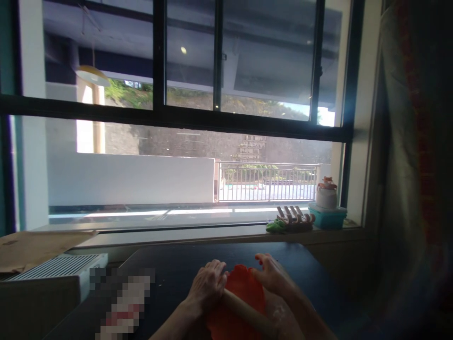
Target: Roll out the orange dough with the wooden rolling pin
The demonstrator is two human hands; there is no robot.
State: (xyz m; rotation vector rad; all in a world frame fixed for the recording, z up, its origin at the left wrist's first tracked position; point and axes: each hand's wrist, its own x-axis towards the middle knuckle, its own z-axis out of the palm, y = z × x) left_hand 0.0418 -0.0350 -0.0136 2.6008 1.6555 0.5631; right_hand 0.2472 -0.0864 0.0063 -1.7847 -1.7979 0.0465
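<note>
A flattened sheet of orange clay or dough (242,293) lies on the dark table (170,269) in front of me. A wooden rolling pin (247,314) lies across the sheet. My left hand (207,285) rests palm down on the pin's left part, fingers curled over it. My right hand (272,276) presses on the sheet's right edge near the pin, fingers bent; I cannot make out whether it grips the pin.
A window sill (212,231) runs behind the table, carrying a teal box (327,218) with a white pot on it, a wooden rack (295,218) and a green lump (275,226). A white radiator (56,269) and cardboard (31,245) sit at left. A curtain (410,165) hangs at right.
</note>
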